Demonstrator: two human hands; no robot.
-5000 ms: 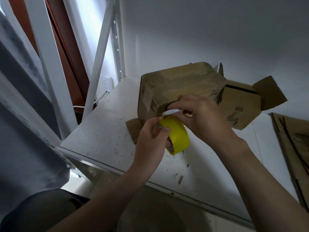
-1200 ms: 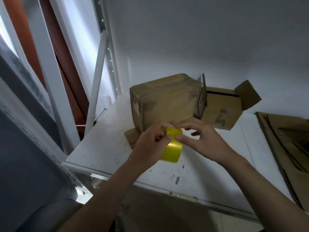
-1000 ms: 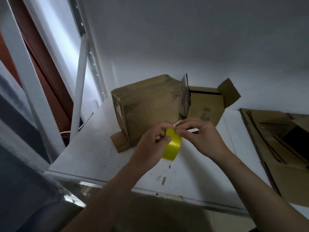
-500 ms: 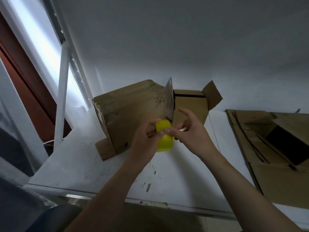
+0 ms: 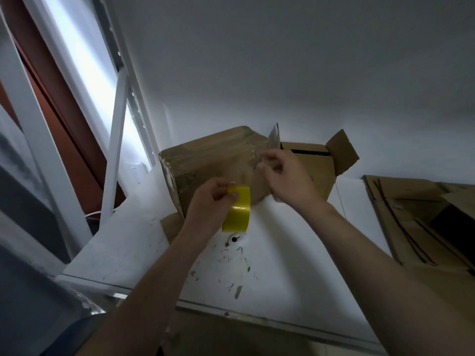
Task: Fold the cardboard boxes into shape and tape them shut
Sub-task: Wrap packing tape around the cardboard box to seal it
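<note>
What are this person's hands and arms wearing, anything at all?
The left hand and right hand are bare: no gloves, no rings or watch that I can see. The forearms are uncovered too, no sleeves in view.

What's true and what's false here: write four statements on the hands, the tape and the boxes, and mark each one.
1. The left hand grips the yellow tape roll. True.
2. The right hand lies flat on the table. False: it is up at the near box, pinching the tape strip.
3. The far box has every flap shut. False: one flap stands open.
4. Flattened cardboard lies on the right. True.
</note>
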